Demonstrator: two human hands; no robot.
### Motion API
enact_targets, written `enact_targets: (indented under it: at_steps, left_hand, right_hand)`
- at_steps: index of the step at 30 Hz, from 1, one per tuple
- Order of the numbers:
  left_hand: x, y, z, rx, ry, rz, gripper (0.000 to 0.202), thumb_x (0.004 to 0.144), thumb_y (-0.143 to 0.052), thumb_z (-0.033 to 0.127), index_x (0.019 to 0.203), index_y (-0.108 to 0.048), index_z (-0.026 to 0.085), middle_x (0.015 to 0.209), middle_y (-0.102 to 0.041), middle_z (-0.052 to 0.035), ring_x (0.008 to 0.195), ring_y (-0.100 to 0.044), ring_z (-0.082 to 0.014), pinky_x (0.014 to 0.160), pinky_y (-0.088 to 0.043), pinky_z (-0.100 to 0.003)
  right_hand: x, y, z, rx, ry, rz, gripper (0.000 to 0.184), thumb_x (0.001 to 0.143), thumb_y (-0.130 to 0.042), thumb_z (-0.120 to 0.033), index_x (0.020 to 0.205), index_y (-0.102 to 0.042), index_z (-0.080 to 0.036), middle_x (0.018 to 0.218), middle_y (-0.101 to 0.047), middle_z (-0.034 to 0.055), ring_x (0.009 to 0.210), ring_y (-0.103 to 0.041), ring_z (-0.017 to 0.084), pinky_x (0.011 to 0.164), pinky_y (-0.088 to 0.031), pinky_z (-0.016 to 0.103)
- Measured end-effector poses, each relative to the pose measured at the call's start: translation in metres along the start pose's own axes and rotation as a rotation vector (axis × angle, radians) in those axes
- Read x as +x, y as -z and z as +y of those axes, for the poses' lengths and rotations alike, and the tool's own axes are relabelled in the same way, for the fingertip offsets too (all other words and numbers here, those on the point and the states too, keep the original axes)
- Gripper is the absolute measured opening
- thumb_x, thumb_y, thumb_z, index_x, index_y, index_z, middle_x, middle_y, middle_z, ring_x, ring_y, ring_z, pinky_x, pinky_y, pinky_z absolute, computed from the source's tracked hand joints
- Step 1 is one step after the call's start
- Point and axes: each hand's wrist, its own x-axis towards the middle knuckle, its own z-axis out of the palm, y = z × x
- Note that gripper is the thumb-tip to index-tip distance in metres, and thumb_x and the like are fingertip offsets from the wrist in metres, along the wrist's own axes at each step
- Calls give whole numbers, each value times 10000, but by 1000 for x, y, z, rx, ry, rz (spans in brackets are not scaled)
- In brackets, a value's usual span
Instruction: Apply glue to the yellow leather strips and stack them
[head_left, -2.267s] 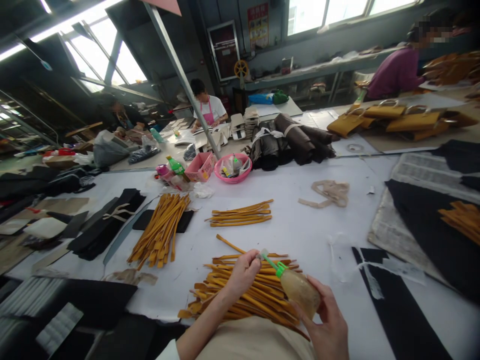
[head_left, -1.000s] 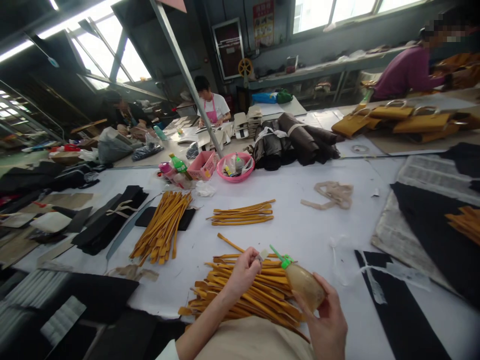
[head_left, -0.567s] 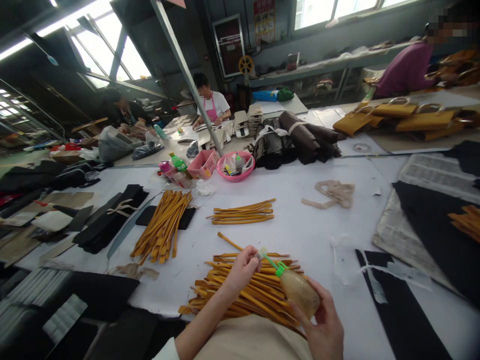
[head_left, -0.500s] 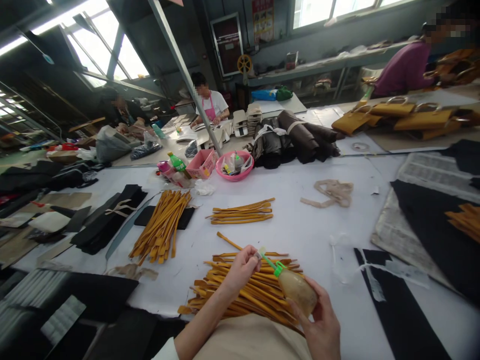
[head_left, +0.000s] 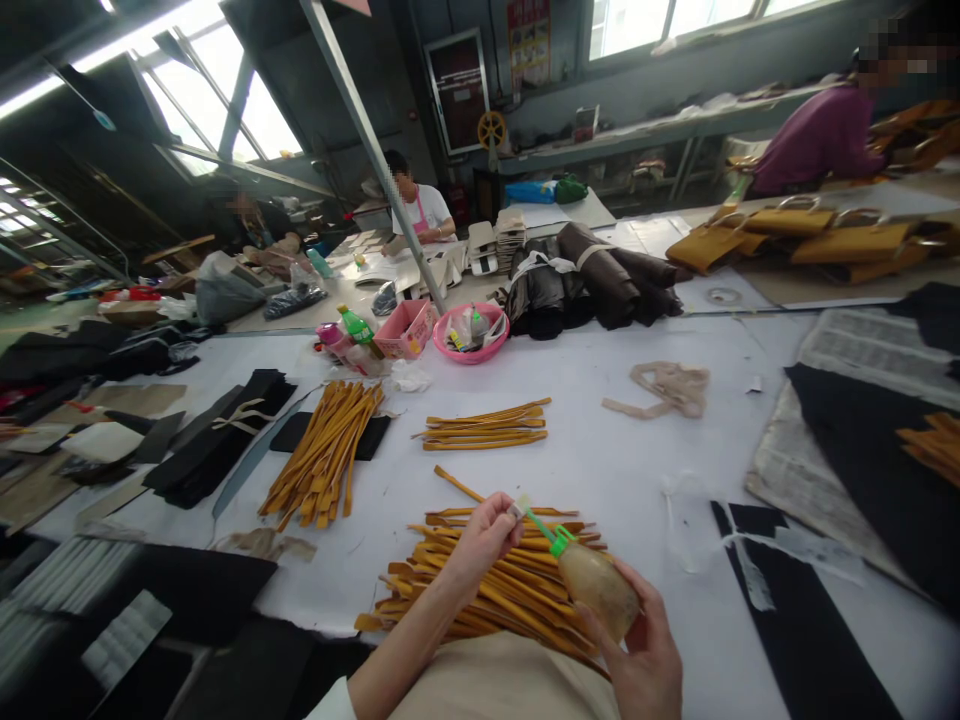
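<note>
My right hand (head_left: 646, 640) is wrapped around a squeeze bottle (head_left: 596, 585) of cloudy yellowish content, tilted so that its green nozzle points up and left. At the nozzle's tip, my left hand (head_left: 487, 535) pinches a small pale piece (head_left: 520, 506); whether it is a cap or a scrap I cannot make out. Beneath both hands lies a broad heap of mustard-brown leather straps (head_left: 427, 575), partly hidden by my forearms. Farther back, a small row of similar straps (head_left: 487, 425) rests on the white tabletop, with a thicker pile of straps (head_left: 322, 455) to its left.
A pink basin (head_left: 471, 350) and a pink box (head_left: 405, 330) stand near the table's back edge, beside a green-labelled bottle (head_left: 356, 325). Black material (head_left: 787, 600) and a beige tangled strip (head_left: 667, 390) lie to the right. Co-workers sit beyond the table.
The view has shifted very slightly. Both hands, the bottle and the pale piece keep nearly the same position; the co-worker in the pink apron has moved their arms a little.
</note>
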Motion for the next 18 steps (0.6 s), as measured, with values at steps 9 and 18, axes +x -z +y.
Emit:
enact_targets:
  at_steps: [9, 18]
  left_hand:
    - [-1, -3, 6, -2, 10, 9, 233, 848, -572, 386, 812, -447, 194, 606, -497, 62, 466, -283, -52, 446, -166, -191]
    - [0, -3, 6, 6, 5, 24, 225, 843, -572, 376, 803, -444, 196, 601, -497, 63, 461, -284, -49, 444, -171, -185]
  right_hand:
    - [3, -3, -1, 18, -32, 14, 632, 638, -873, -345, 1203, -606, -252, 1244, -626, 70, 1129, -615, 282, 948, -535, 379]
    - [7, -4, 2, 22, -45, 9, 637, 634, -872, -359, 1198, -604, -236, 1236, -636, 80, 1124, -624, 295, 968, -524, 413]
